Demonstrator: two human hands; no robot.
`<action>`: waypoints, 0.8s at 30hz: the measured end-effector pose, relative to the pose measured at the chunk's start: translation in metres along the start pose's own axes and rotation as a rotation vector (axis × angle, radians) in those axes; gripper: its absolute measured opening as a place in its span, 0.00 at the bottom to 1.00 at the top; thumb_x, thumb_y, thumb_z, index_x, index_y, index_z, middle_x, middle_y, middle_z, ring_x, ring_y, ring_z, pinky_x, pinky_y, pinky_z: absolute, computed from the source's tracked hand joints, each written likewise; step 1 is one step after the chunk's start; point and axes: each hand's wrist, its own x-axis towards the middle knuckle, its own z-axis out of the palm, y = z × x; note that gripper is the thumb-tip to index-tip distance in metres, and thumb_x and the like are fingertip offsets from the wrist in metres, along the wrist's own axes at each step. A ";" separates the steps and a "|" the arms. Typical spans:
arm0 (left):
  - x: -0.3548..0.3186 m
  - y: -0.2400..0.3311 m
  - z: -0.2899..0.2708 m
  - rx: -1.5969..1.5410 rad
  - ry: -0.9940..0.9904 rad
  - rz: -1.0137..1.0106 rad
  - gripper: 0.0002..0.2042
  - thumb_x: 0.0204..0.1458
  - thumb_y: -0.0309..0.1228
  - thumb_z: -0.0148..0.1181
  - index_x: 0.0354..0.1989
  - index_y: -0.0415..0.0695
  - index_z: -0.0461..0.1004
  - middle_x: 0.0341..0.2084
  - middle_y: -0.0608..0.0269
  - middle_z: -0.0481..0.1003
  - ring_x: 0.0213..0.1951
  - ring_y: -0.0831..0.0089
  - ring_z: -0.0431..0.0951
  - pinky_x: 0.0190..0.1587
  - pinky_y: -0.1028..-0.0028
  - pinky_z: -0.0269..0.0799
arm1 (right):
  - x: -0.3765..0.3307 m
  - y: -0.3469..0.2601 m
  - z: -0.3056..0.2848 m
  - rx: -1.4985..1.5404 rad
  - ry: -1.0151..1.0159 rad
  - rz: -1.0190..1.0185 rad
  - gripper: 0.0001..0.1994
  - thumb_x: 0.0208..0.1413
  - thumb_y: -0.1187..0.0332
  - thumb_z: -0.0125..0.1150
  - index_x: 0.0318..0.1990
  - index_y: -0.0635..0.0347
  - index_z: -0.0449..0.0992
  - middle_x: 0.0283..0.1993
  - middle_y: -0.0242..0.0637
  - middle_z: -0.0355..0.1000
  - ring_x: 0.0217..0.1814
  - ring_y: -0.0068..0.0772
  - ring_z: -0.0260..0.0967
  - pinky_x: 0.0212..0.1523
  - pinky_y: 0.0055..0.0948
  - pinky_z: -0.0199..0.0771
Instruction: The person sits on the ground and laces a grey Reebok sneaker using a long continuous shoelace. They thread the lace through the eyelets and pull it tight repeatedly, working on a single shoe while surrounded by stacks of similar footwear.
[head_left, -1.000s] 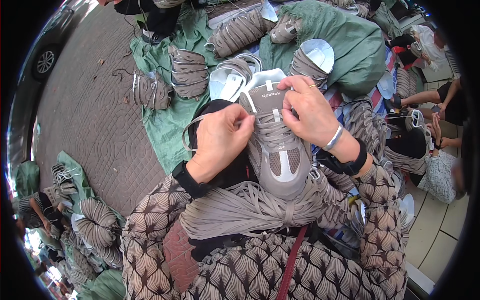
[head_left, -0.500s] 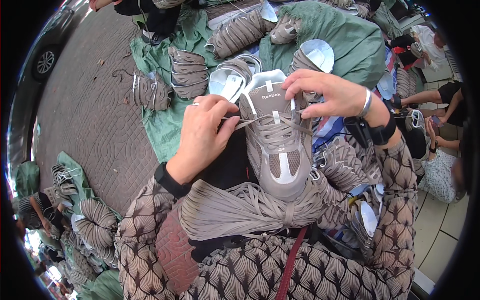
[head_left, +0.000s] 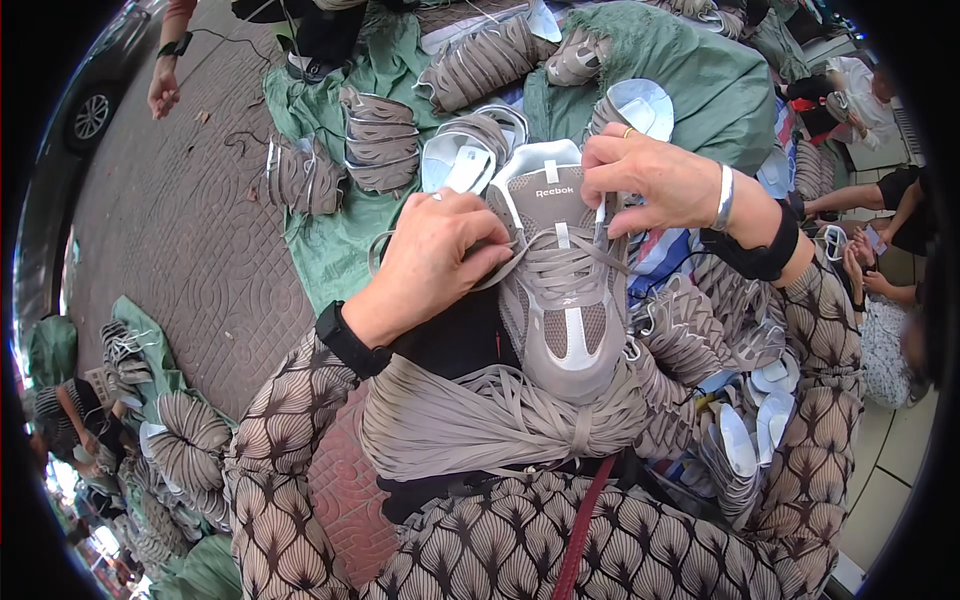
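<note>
A taupe sneaker (head_left: 566, 350) with grey-white trim lies in front of me, toe toward me, its flat shoelace (head_left: 555, 268) crossed over the tongue. Left of the top eyelets, my left hand (head_left: 440, 255) is closed, thumb and fingers pinching one end of that lace; a loop of it shows behind the hand. My right hand (head_left: 665, 185) bends over the upper right eyelet edge, its fingertips closed around a lace end beside the collar. Under the toe, a thick tied bundle of matching laces (head_left: 450, 420) rests on my lap.
Stacks of taupe shoe uppers (head_left: 380, 140) lie on green sacking (head_left: 325, 255) ahead and at my right. More uppers (head_left: 190, 440) sit at lower left. A bulging green sack (head_left: 690, 80) stands beyond the shoe. Another person's hand (head_left: 163, 88) hangs at upper left; other people sit at right.
My left hand has moved right and a little down toward the eyelets, with a lace loop now behind it. The right hand has shifted slightly right. Another person's hand has come in at upper left.
</note>
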 end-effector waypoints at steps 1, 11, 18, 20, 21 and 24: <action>0.003 0.000 -0.002 0.039 0.020 0.004 0.09 0.43 0.30 0.70 0.33 0.46 0.77 0.39 0.63 0.75 0.43 0.61 0.73 0.47 0.63 0.64 | 0.001 0.001 0.000 -0.007 0.003 -0.012 0.18 0.35 0.72 0.75 0.36 0.57 0.74 0.41 0.35 0.67 0.49 0.42 0.62 0.50 0.38 0.65; 0.034 -0.014 -0.010 0.115 -0.264 0.203 0.07 0.42 0.33 0.67 0.30 0.50 0.79 0.33 0.68 0.73 0.44 0.63 0.70 0.51 0.62 0.59 | 0.000 -0.009 0.004 0.010 -0.122 0.097 0.11 0.43 0.58 0.68 0.25 0.56 0.79 0.34 0.34 0.67 0.46 0.40 0.63 0.47 0.38 0.64; 0.044 -0.008 0.005 -0.069 -0.321 -0.077 0.07 0.44 0.33 0.60 0.26 0.45 0.82 0.24 0.60 0.78 0.34 0.62 0.75 0.42 0.62 0.68 | 0.005 0.001 0.035 0.320 -0.034 0.342 0.07 0.51 0.65 0.60 0.26 0.56 0.79 0.34 0.33 0.68 0.44 0.35 0.65 0.50 0.34 0.63; 0.054 -0.011 -0.001 -0.316 -0.288 -0.235 0.08 0.48 0.33 0.61 0.28 0.43 0.81 0.25 0.63 0.78 0.32 0.70 0.75 0.39 0.69 0.68 | 0.018 0.012 0.026 0.431 0.123 0.257 0.06 0.53 0.67 0.61 0.28 0.57 0.78 0.34 0.33 0.70 0.44 0.29 0.66 0.51 0.28 0.65; 0.062 -0.012 -0.004 -0.526 -0.227 -0.340 0.08 0.50 0.33 0.61 0.30 0.42 0.81 0.26 0.65 0.78 0.31 0.74 0.74 0.38 0.72 0.68 | 0.032 0.018 0.020 0.395 0.391 0.224 0.08 0.57 0.65 0.61 0.31 0.58 0.79 0.33 0.30 0.70 0.39 0.27 0.66 0.48 0.27 0.67; 0.097 -0.024 -0.020 -0.906 0.105 -0.381 0.08 0.59 0.33 0.59 0.37 0.40 0.79 0.30 0.72 0.76 0.32 0.87 0.69 0.35 0.83 0.65 | 0.060 0.040 -0.028 1.051 0.730 0.508 0.07 0.60 0.66 0.57 0.37 0.60 0.76 0.43 0.37 0.77 0.27 0.18 0.64 0.27 0.19 0.68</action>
